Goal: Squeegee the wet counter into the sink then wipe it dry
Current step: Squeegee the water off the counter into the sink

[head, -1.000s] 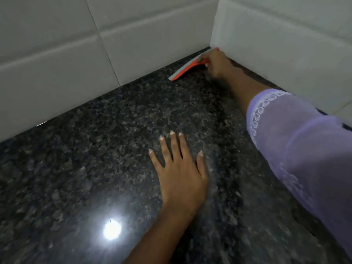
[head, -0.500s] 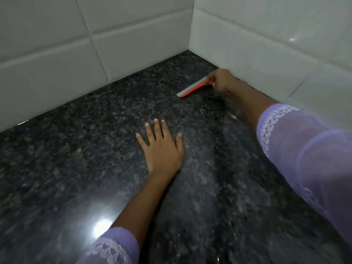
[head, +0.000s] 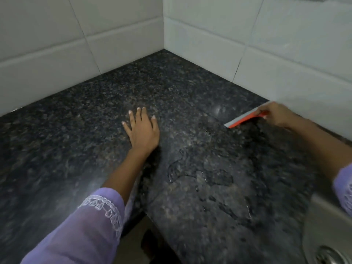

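Squeegee [head: 245, 117]: orange, blade on the wet surface [head: 190, 92] at far right by the wall; our right hand [head: 277, 114] fingers grip it. Left hand [head: 142, 130]: flat, fingers spread. Sink [head: 323, 225]: near right.

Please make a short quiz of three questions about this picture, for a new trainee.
1. True or false: the left hand lies flat on the counter.
2. The right hand holds: A) a cloth B) the orange squeegee C) nothing.
3. Which corner of the picture shows the sink?

Key: 1 true. 2 B. 3 bottom right.
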